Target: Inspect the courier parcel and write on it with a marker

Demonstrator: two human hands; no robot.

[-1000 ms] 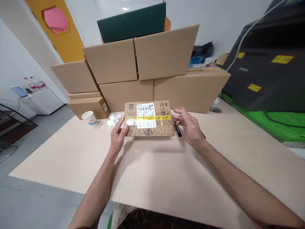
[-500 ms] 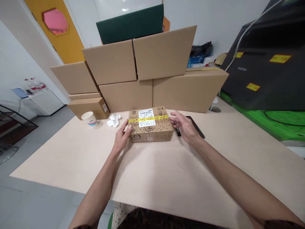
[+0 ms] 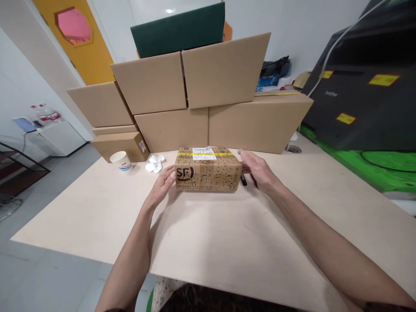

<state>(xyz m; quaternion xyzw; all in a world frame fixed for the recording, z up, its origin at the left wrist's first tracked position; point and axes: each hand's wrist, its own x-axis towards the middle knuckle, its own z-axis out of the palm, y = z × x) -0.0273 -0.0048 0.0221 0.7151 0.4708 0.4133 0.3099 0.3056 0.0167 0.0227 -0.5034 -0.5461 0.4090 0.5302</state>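
A speckled brown cardboard box with an "SF" logo on its front is between my two hands above the table. It is tilted back, so its front face shows fully; its top, with a white label and yellow tape, looks foreshortened. My left hand presses against the box's left side, fingers partly behind it. Against the right side rests my right hand, its fingertips hidden at the edge. A small black object lies beside the box near my right hand. Whether the box's bottom touches the table, I cannot tell.
Large plain cartons are stacked behind the box, topped by a dark green box. A paper cup and crumpled tissue are to the left on the table. A black machine stands right.
The box has tipped backward between my hands, bringing its front face and logo into view. My right hand has closed in on the right side and now covers the dark flat item behind it.
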